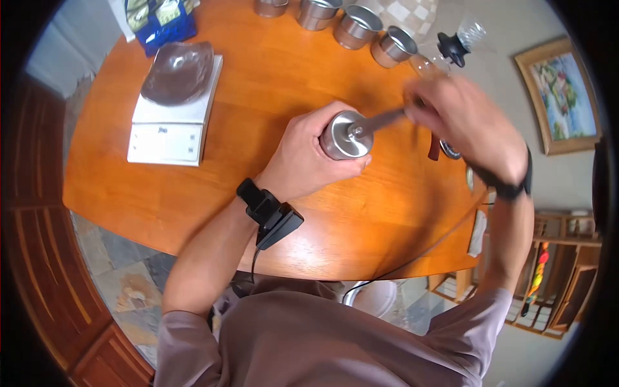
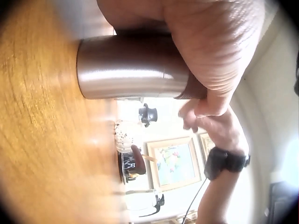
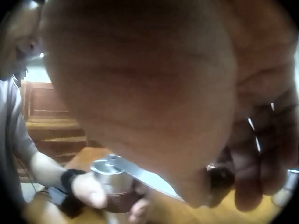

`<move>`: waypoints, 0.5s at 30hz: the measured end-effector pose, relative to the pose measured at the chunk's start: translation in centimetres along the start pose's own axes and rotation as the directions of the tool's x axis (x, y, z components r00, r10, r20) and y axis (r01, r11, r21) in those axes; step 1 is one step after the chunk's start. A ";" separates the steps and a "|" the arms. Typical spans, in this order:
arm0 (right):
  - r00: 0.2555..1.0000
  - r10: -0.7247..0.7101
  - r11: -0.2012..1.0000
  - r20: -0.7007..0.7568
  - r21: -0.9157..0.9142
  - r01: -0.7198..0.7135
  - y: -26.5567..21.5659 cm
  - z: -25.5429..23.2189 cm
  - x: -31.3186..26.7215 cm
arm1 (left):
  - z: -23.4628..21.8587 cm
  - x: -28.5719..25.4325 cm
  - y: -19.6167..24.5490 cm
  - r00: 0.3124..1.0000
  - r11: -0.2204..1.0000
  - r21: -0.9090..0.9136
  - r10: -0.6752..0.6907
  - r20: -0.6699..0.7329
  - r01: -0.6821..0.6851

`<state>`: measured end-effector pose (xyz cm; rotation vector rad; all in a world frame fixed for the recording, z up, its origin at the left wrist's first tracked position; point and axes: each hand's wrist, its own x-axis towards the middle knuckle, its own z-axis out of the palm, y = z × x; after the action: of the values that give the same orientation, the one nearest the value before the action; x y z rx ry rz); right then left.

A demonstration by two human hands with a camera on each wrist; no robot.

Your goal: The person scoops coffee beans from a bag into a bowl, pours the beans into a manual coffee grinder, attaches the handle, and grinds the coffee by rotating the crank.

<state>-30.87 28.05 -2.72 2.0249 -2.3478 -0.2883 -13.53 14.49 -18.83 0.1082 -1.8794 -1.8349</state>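
Observation:
A steel cylindrical grinder point(image 1: 346, 135) stands upright on the wooden table, a crank arm point(image 1: 385, 119) reaching from its top towards the right. Around its upper body the left hand point(image 1: 309, 151) is wrapped, thumb on one side and fingers on the other. In the left wrist view the grinder's metal body point(image 2: 131, 67) stands with its base on the tabletop. The right hand point(image 1: 451, 109) curls round the knob end of the crank, slightly blurred. From the right wrist view, the palm point(image 3: 145, 88) hides much of the dark knob point(image 3: 220, 179).
At the left a brown dish point(image 1: 178, 72) rests on a white scale point(image 1: 166, 143), near a blue bag point(image 1: 169, 29). Several steel cups point(image 1: 358, 27) line the far edge. A black-topped glass item point(image 1: 453, 49) stands far right; a cable point(image 1: 419, 253) crosses the near right edge.

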 end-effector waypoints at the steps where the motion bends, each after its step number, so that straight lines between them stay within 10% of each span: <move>1: 0.997 -0.004 1.000 0.078 0.014 0.003 -1.1 -0.6 -2.0 | 0.0 0.0 -0.1 0.999 0.999 -0.004 0.036 0.005 -0.036; 6: 0.909 -0.364 0.915 0.201 0.260 0.309 -8.9 -2.5 -5.1 | 0.3 -0.1 -0.1 0.999 0.998 0.017 0.054 -0.007 -0.053; 11: 0.799 -0.544 0.792 -0.258 0.157 0.590 -11.7 -0.5 2.9 | 1.2 -0.4 0.8 0.978 0.979 0.037 -0.196 -0.071 0.199; 14: 0.664 -0.583 0.761 -0.468 -0.028 0.648 -7.4 1.8 10.1 | -0.1 -0.4 -0.9 0.963 0.892 0.363 0.261 0.069 -0.268; 15: 0.662 -0.600 0.781 -0.449 -0.149 0.607 -5.8 2.5 11.9 | 0.0 -0.4 -0.5 0.987 0.986 0.058 -0.158 0.012 0.157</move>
<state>-27.37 15.84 -7.29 2.4691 -1.3397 0.2134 -13.34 14.64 -19.42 0.2691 -1.9849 -1.8901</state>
